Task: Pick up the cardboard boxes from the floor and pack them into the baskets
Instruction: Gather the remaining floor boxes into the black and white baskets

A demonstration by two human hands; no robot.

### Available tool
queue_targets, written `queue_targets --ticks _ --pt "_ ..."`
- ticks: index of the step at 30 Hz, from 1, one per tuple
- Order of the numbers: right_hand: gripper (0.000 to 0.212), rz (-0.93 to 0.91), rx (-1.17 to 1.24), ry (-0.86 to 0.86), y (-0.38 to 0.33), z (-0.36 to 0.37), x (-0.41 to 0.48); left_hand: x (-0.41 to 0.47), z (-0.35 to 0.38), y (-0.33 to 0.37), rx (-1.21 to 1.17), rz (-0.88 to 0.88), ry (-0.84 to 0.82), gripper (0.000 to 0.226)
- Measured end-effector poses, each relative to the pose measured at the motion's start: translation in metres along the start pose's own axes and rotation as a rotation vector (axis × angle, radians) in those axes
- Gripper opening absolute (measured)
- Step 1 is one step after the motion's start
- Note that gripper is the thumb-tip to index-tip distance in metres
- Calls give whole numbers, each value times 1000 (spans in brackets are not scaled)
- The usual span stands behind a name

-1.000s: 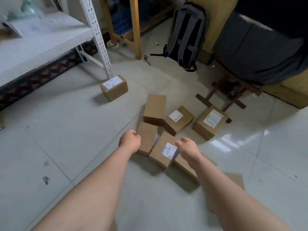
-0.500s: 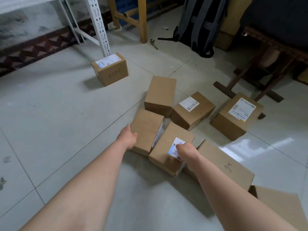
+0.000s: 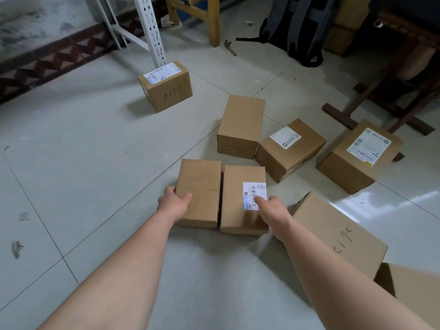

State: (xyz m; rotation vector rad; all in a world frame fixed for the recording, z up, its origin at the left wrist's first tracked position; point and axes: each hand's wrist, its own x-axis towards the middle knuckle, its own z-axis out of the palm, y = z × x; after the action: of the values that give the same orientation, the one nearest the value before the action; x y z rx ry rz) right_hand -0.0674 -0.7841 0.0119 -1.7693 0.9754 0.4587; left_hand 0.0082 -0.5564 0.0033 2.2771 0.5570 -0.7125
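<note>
Cardboard boxes [image 3: 200,186] gripped, long box [image 3: 338,236] beside right hand [image 3: 271,210], backpack [image 3: 301,25] behind

Left hand [image 3: 175,204] and right hand [image 3: 272,211] clasp adjoining boxes [image 3: 201,184].

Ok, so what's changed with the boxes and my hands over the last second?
Both hands reached the two nearest boxes: the left hand grips the plain box at its left edge, and the right hand grips the labelled box at its right edge. These boxes, angled apart before, now lie parallel, side by side. The other boxes stayed put.
</note>
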Motion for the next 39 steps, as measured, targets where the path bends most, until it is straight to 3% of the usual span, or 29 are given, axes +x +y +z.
queue_targets --ticks 4,7,10,13,16,21,28,34,39 --pt "36 32 36 -48 9 0 -1 -1 7 -11 -91 -49 -39 81" --pt "53 26 57 -29 12 1 5 -8 7 -16 -31 -23 146 76" --pt "51 19 65 -32 9 2 3 -22 9 -6 2 333 371 43" --pt "53 38 99 -59 8 5 0 -34 31 19 -105 504 178 22" --pt "58 58 202 -73 12 5 2 -44 52 42 -85 435 -43 20" --pt "48 109 394 -120 13 -2 -1 -47 60 57 -102 294 -117 28" --pt "53 70 548 -109 0 -4 -5 -48 49 59 -493 216 -199 32" --pt "54 5 580 -158 -61 -23 -60 -88 -11 71 -650 137 -176 24" --pt "53 36 525 -291 -140 -46 -157 -171 -108 87 -695 115 -133 32"
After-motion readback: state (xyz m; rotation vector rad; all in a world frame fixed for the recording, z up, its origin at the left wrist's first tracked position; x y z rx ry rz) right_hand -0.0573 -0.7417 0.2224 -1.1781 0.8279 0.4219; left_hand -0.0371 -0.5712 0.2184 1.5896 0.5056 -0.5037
